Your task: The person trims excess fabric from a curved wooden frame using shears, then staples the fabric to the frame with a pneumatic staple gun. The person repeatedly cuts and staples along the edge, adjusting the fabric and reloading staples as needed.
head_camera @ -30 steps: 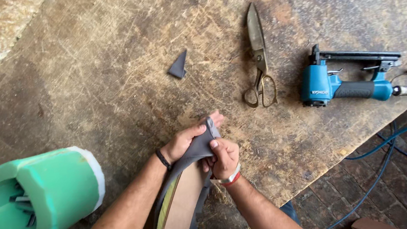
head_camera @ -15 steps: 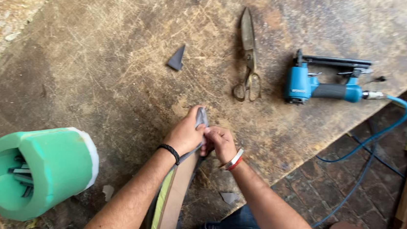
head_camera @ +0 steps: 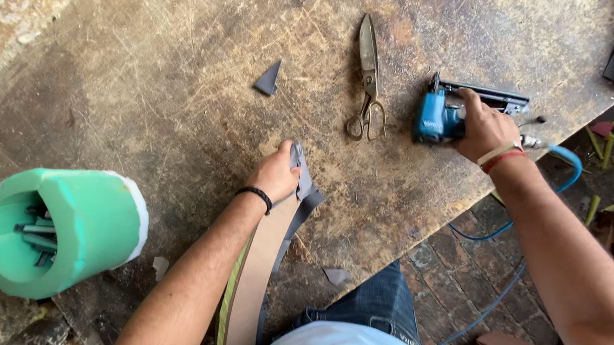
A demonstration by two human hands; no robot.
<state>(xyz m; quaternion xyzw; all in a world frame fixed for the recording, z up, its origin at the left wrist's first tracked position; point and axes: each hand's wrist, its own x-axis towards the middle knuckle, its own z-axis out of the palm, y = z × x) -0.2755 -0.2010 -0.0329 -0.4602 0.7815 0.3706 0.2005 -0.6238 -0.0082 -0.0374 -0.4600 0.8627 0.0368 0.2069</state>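
**Right hand off the strip, onto the stapler**

Right hand (head_camera: pixel 482 129) has left the curved wood strip with grey fabric edge (head_camera: pixel 267 272); fingers now closed round the blue pneumatic staple gun (head_camera: pixel 441 116) at 3 o'clock. Left hand (head_camera: pixel 276 174) alone pinches the fabric. Steel shears (head_camera: pixel 367 78) lie at 12. Scarred wooden bench (head_camera: pixel 165 74) open toward 11; edge close at 5.

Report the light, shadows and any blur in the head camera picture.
Head view: soft, even daylight on the worn wooden table, no glare; faint shadows beside the long metal scissors and the small grey triangular scrap. Slight motion blur on the right hand gripping the blue pneumatic stapler; the left hand looks sharp.
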